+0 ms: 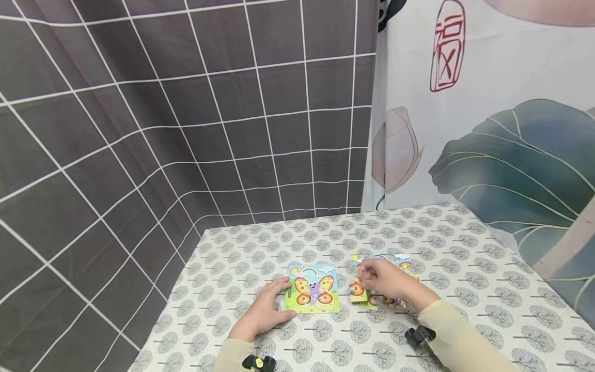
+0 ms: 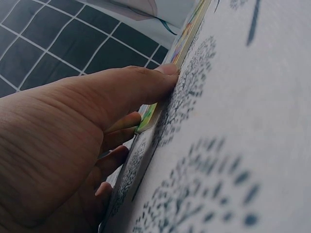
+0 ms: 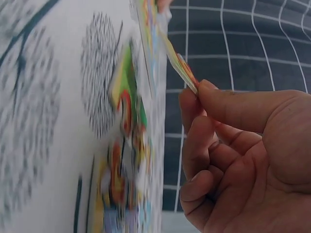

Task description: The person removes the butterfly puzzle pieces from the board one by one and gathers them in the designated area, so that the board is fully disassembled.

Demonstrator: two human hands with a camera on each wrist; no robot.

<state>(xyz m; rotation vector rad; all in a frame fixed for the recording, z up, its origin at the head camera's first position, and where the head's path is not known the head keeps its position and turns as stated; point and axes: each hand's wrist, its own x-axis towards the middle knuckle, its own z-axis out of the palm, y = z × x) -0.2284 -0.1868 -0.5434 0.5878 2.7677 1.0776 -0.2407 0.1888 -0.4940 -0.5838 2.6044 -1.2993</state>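
Note:
A square butterfly puzzle board [image 1: 314, 289] lies flat on the table, showing a purple butterfly under a rainbow. My left hand [image 1: 266, 309] rests at its lower left corner; the thumb [image 2: 160, 80] touches the bottom edge and the fingers lie along the left side. To the right, my right hand [image 1: 383, 277] pinches a puzzle piece [image 3: 180, 67] between thumb and forefinger, raised off the cloth. Orange wing and green show on this piece. Several more puzzle pieces [image 3: 116, 182] lie beneath and beside that hand, partly hidden by it.
A white tablecloth [image 1: 325, 338] with grey tree prints covers the table. Behind it hangs a dark grey curtain [image 1: 260, 119] with a white grid, and at the right a pale curtain [image 1: 413, 67] with lotus prints. Black camera straps [image 1: 420, 336] circle both wrists.

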